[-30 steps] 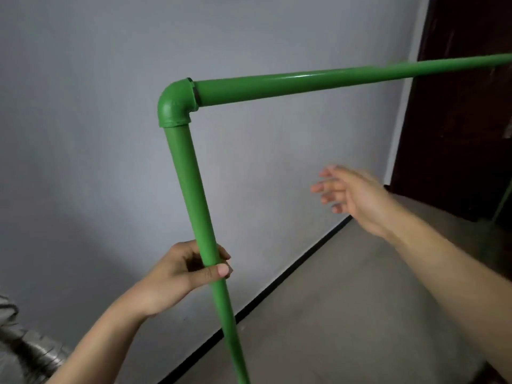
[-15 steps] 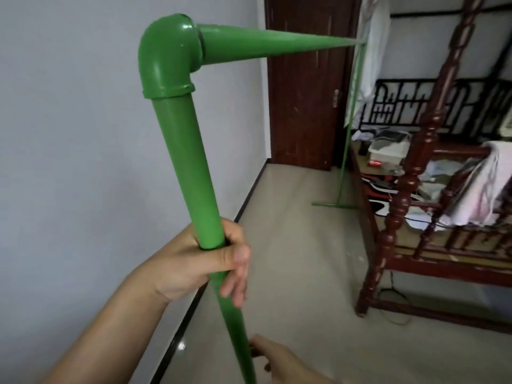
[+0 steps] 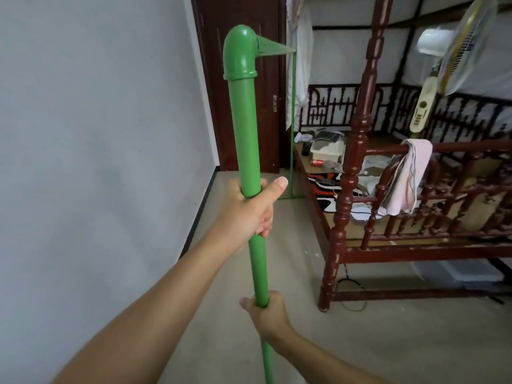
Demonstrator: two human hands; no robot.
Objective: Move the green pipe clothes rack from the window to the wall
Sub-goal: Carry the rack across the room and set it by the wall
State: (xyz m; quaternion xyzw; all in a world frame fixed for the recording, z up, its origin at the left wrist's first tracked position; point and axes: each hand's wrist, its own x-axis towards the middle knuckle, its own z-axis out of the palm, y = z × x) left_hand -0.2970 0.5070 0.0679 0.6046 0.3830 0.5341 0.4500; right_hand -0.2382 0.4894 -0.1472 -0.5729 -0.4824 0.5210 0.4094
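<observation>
Rack (image 3: 243, 128): green pipe frame; near upright passes through both hands, top bar runs away from the fingers toward the door (image 3: 243, 79).
Elbow (image 3: 239, 55): joint at the top of the near upright, well above the left fingers.
Left hand (image 3: 249, 209): fingers closed around the upright at mid-height, thumb lying up along the pipe's right side.
Right hand (image 3: 267, 314): fingers closed around the same upright, below the left hand, well apart from it.
Far upright (image 3: 292, 120): thin green leg beyond the fingers, foot on the floor (image 3: 318, 342) near the door.
Wall (image 3: 97, 162): grey, left of both hands, near the rack.
Bed (image 3: 354, 162): dark red frame, right of the fingers.
Can (image 3: 316, 162): red, on the bed; label too small to read.
Writing: none legible.
</observation>
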